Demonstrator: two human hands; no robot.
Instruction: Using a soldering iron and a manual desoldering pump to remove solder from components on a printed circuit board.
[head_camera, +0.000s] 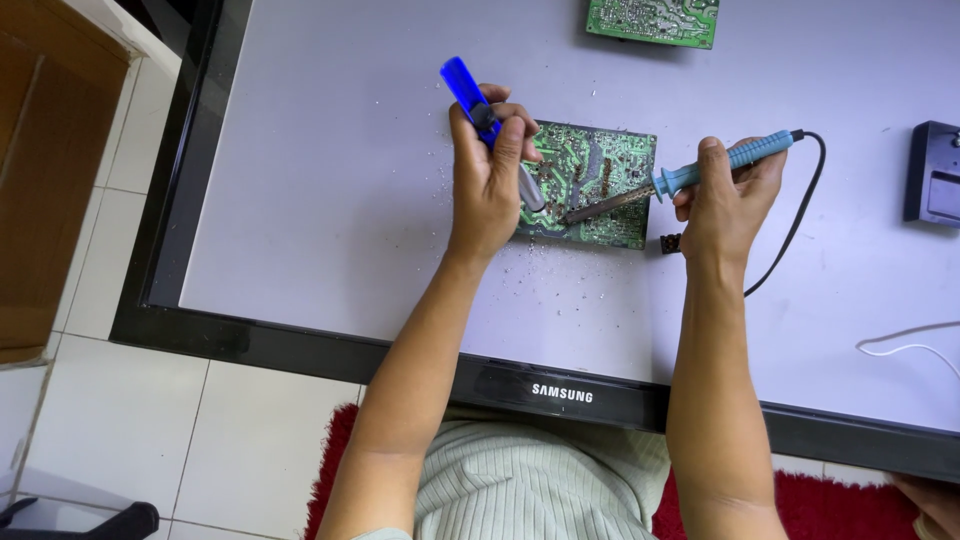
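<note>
A green circuit board (590, 175) lies solder side up on a pale grey panel (330, 200) with a black frame. My left hand (487, 170) grips a blue desoldering pump (470, 95), its silver tip pressed down on the board's left part. My right hand (728, 200) holds a soldering iron with a light blue handle (725, 162); its dark tip (600, 207) rests on the board's middle. The two tips sit close together. A black cord (800, 215) runs from the iron's handle back past my right wrist.
A second green circuit board (652, 20) lies at the far edge. A black box (932, 172) sits at the right, a white wire (905, 345) below it. Solder crumbs (540, 262) are scattered around the board, a small dark part (670, 243) beside it. Red rug and white tiles lie beneath.
</note>
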